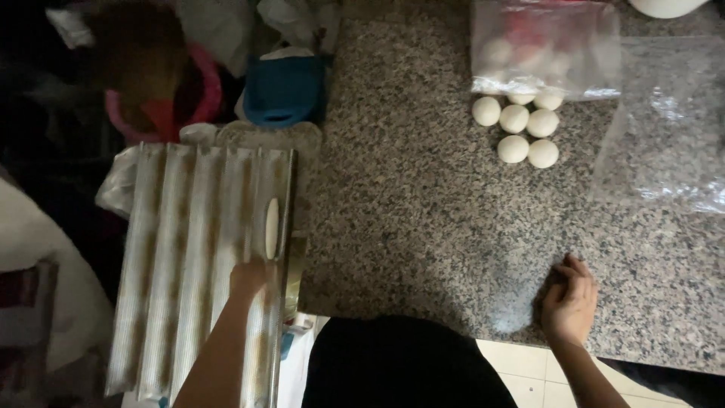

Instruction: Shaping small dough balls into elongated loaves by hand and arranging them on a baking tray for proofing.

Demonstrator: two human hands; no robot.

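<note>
Seen from the head camera, the corrugated metal baking tray [189,264] serves as the landmark; it lies at the left edge of the speckled granite counter [423,196], its long channels running away from the person.

The left hand [251,278] rests on the tray's rightmost channel, its fingers bent down onto the near end of a long, pale piece of shaped dough [271,227]. The dough lies lengthwise in that channel, stretching from the fingertips toward the tray's far end. The hand touches the dough, but the dim light hides whether the fingers pinch it or only press on it.

The right hand [569,301] lies well to the right of the tray, on the counter near its front edge. Its fingers are curled loosely inward, knuckles up, holding nothing that shows.

Farther right of the tray and toward the back of the counter sits a cluster of round white dough balls [521,128], touching one another. Just behind them lies a clear plastic bag [544,45], and a clear plastic sheet [664,128] is spread beside the balls.

Beyond the tray's far end stand a blue container [283,91] and a pink bucket [162,98], both in shadow.
</note>
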